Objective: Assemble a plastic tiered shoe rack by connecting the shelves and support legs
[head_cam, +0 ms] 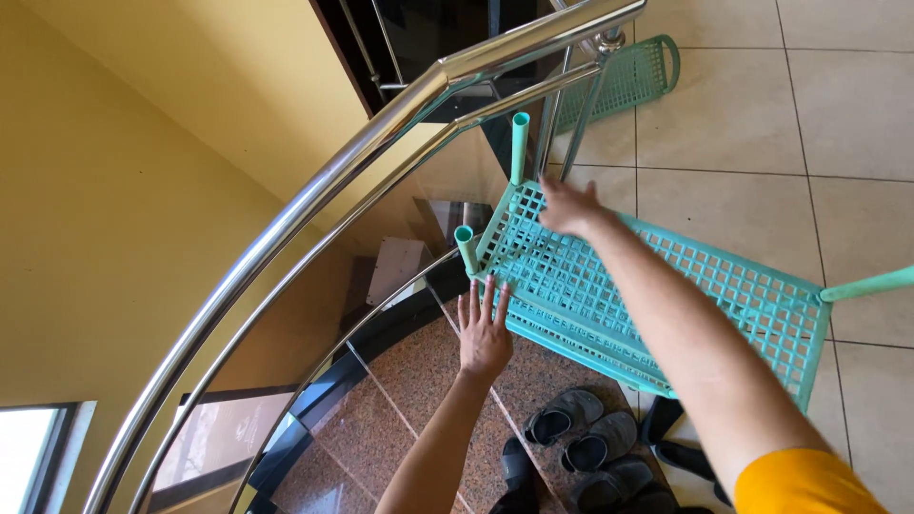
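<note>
Teal plastic lattice shelf (666,295) is your landmark, lying tilted on the floor with its long axis running from the corner near the steel railing (314,195) out toward your right side. Two tube legs stick up at the railing end: the taller leg (519,145) at the far corner, the shorter leg (466,247) at the near corner. Your right hand (568,205) is laid on the shelf's far corner, just below the taller leg, fingers spread flat on the grid, not clamped round anything. Your left hand (484,333) is open, fingers straight, palm down at the shelf's near edge just below the shorter leg; touching or just off the rim, can't tell. So the shelf lies ahead of both hands, right hand further along it, left nearest the short leg. A second lattice panel (624,81) lies beyond the shelf, past the railing post. Dark sandals (581,443) sit below the shelf's near edge.
</note>
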